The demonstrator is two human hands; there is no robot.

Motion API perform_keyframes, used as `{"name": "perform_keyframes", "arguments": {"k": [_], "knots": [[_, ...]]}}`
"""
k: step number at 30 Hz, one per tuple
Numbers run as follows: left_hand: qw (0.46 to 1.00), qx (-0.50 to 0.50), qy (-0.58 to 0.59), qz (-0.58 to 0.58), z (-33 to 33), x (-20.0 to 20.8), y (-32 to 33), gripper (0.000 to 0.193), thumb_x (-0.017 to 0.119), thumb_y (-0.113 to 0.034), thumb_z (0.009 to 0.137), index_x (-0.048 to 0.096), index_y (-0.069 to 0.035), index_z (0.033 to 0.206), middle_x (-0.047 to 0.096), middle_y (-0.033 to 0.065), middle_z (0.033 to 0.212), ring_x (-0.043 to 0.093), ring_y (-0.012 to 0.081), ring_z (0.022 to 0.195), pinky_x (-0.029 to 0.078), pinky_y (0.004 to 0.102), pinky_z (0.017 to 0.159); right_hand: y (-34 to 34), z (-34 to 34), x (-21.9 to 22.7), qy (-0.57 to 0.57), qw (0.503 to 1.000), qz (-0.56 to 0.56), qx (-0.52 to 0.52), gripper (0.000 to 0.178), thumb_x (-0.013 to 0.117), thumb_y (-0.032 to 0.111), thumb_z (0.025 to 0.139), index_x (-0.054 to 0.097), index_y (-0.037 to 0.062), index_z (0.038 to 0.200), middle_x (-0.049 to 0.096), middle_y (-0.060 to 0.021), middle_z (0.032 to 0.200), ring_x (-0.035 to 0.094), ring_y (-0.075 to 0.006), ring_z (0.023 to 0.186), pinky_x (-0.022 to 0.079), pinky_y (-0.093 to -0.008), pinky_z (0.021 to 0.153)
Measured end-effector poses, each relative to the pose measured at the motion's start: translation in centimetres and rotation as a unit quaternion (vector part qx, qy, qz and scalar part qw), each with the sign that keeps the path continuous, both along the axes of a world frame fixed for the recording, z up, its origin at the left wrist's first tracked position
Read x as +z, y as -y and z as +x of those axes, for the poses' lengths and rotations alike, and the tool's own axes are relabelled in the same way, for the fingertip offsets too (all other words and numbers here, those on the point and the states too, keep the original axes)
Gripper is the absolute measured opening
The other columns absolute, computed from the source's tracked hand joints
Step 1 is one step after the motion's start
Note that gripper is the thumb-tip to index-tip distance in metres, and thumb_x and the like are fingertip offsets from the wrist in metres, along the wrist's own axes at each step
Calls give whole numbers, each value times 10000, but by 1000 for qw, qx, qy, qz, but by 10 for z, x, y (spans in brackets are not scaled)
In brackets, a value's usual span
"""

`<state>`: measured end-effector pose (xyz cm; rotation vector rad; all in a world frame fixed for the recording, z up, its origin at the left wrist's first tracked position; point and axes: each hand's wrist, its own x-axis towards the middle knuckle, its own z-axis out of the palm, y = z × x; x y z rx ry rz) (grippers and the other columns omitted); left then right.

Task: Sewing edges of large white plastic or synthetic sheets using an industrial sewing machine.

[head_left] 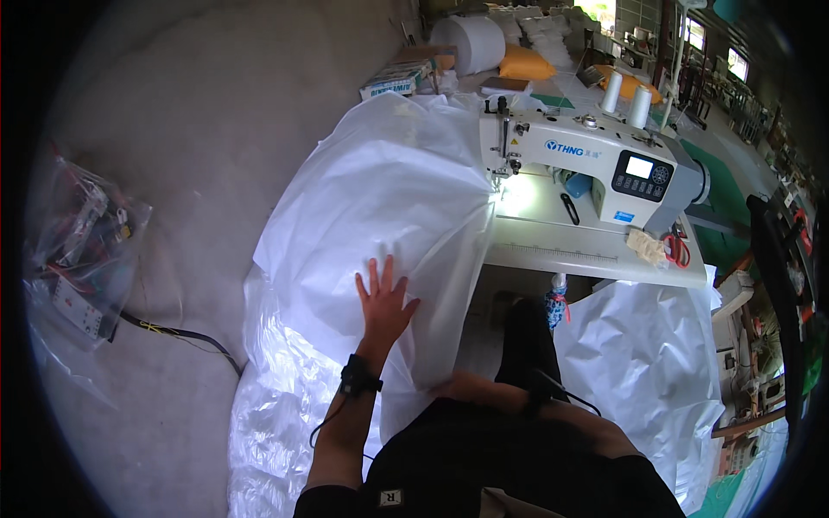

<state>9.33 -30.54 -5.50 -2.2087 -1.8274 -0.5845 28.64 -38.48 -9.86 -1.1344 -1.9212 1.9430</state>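
A large white plastic-like sheet [345, 216] spreads over the left end of the sewing table, its edge at the needle of a white sewing machine [553, 147]. My left hand [384, 306] lies flat on this sheet with fingers spread. Close to my body, my right hand [458, 386] is at the sheet's lower right edge, which gathers into creases there; its fingertips are partly hidden, but the hand looks closed on the edge. The machine's lamp lights the needle area, and a fold of the sheet hides what lies beneath.
On the table [553, 252] lie a black snips-like cutter [570, 209] and red-handled scissors [678, 251]. Two white thread cones [639, 106] stand behind the machine. Another white sheet [639, 345] hangs at right. Leftward, a clear bag [86, 250] hangs near a black cable [181, 332].
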Motion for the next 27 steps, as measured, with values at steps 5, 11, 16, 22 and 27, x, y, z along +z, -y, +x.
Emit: {"name": "perform_keyframes", "arguments": {"k": [5, 11, 16, 22, 27], "knots": [[996, 45, -65, 51, -24, -21, -18, 79, 612, -127, 810, 647, -75, 858, 310, 136, 1449, 151, 380, 1389, 107, 626, 1084, -2, 17, 40, -89, 985, -82, 121, 511, 670, 336, 827, 569, 4, 1202, 587, -183, 1178, 519, -269, 1153, 394, -352, 984], [972, -48, 22, 229, 7, 37, 2, 130, 611, 3, 778, 657, -35, 893, 484, 147, 1315, 360, 374, 1289, 322, 488, 1039, 3, 14, 22, -185, 926, -312, -106, 437, 641, 211, 865, 525, -14, 1221, 597, -130, 1145, 554, -245, 1095, 424, -375, 972], [930, -153, 334, -21, 44, -13, -8, 268, 631, -64, 794, 620, 9, 1051, 518, 191, 1266, 482, 367, 1185, 397, 416, 981, 1, 8, 2, -226, 927, -266, -140, 447, 623, 277, 881, 526, -18, 1203, 586, -130, 1153, 562, -224, 1068, 453, -357, 926], [881, -36, 425, -204, 31, -16, -26, 400, 528, -250, 909, 524, -8, 1227, 581, 213, 1157, 548, 333, 1094, 434, 357, 945, 4, 27, -16, -176, 937, -263, -151, 426, 605, 312, 891, 549, 13, 1190, 586, -108, 1149, 568, -209, 1007, 454, -344, 892], [984, -67, 160, 39, -51, -55, -11, 289, 529, -271, 917, 611, -8, 1008, 644, 180, 983, 617, 332, 898, 492, 391, 766, 3, 15, -8, -156, 952, -240, -108, 465, 588, 312, 902, 523, -15, 1226, 573, -127, 1172, 550, -230, 1056, 423, -364, 938]]}}
